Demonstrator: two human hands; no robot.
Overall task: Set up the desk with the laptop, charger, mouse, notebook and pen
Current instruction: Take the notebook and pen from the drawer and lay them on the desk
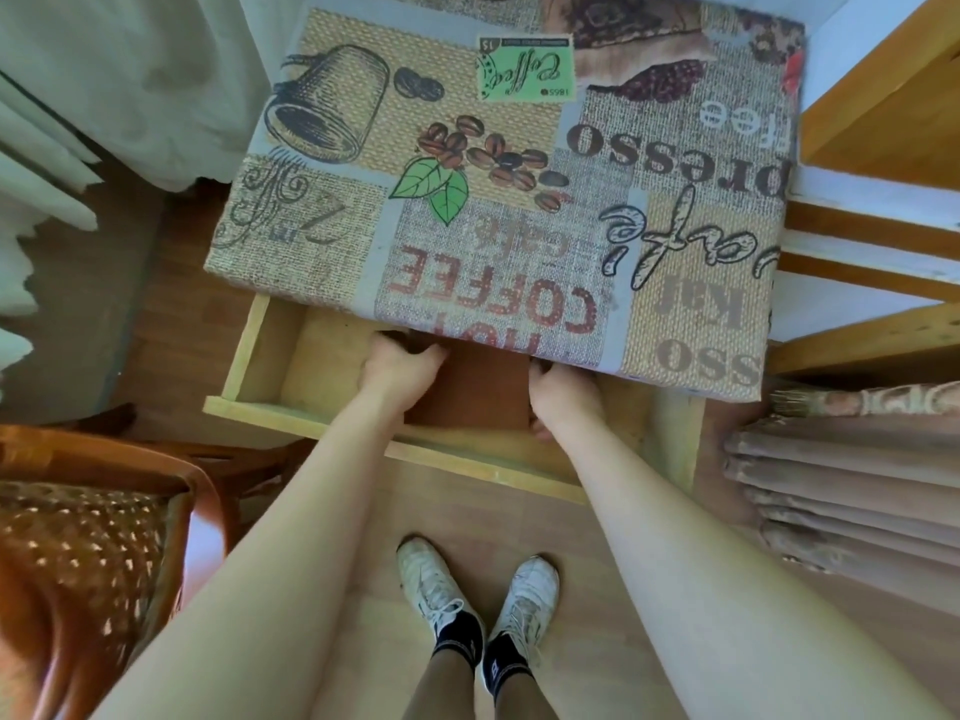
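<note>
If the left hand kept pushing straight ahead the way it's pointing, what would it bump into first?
The left hand points into the open drawer, its fingertips already under the desk's front edge. Going on, it would probably pass under the desktop into the drawer's shadowed back; nothing visible blocks it, though that part is hidden.

We look down on a bench [332,236] covered by a coffee-print cloth [519,200], its pale wooden drawer [260,350] pulled open toward six o'clock. At nine o'clock white curtains [130,70] hang bright with daylight. At seven o'clock stands a chair [104,537] with a brown dotted seat and a glossy wooden frame. Wooden shelving [883,122] with white boards fills two o'clock, and folded pinkish-brown drapery [852,475] lies at four o'clock. The floor [519,522] is light wood laminate, darker near the curtains.
</note>
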